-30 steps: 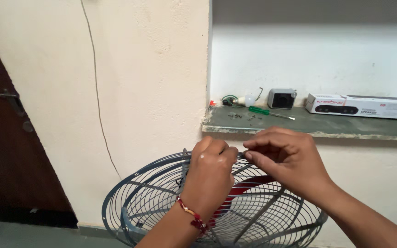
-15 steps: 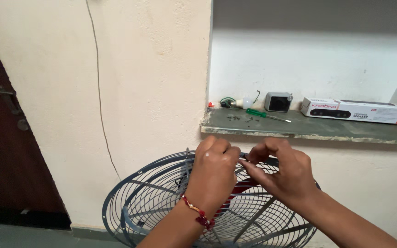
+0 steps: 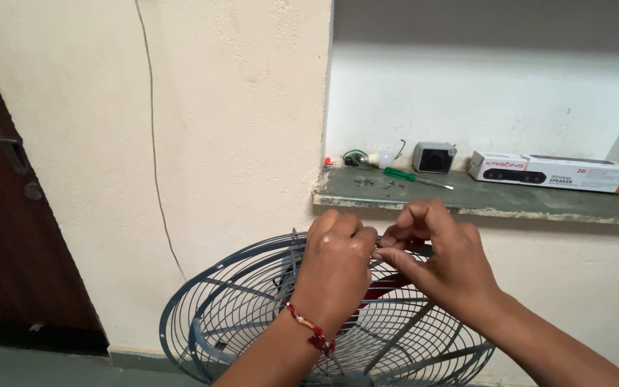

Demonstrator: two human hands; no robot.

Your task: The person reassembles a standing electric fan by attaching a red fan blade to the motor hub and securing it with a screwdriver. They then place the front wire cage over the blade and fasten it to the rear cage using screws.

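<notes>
At the far left I see a dark brown door (image 3: 8,215). Lower middle, a grey wire fan guard (image 3: 238,315) leans against the wall below the ledge (image 3: 539,204). My left hand (image 3: 334,265) is clenched over the guard's top rim; my right hand (image 3: 435,258) pinches something tiny there, too small to tell. On the ledge lie a green screwdriver (image 3: 406,176) and, rightmost, a long white box (image 3: 549,172).
</notes>
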